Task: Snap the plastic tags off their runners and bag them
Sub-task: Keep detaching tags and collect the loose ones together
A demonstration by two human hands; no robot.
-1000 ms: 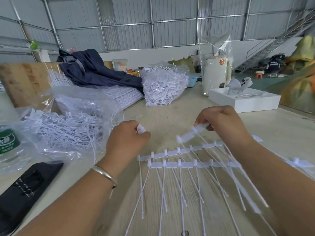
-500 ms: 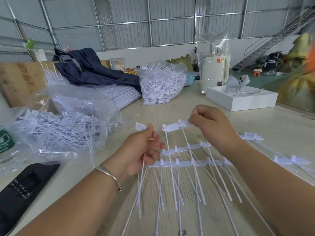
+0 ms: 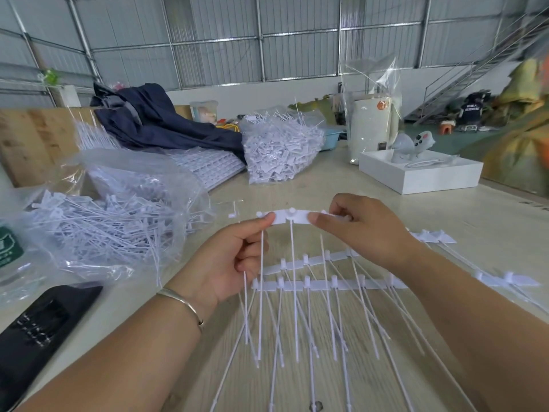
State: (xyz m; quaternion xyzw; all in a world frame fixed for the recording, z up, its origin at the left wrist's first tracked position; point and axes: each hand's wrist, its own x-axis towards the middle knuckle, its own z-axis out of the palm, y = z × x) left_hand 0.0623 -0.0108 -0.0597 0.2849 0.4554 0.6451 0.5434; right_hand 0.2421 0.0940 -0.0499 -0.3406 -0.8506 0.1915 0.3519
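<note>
Bag [image 3: 118, 221] of loose tags sits open at nine o'clock, and two runners [image 3: 326, 283] lie at six o'clock, both where they were a second ago. I see the change up top: my left hand [image 3: 231, 260] has come across, so it and my right hand [image 3: 365, 230] now both pinch one raised strip of tags [image 3: 292, 217] at twelve o'clock. I judge a snap is next.

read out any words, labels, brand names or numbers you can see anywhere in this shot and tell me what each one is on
Nothing here can be read.
Green label on the bottle at the left edge: white marks, cropped and blurred.
Orange sticker on the white appliance inside a clear bag: too small.
Light print on the dark clothing of the person in the background: too small.
Black case: pale marks, unreadable.
</note>
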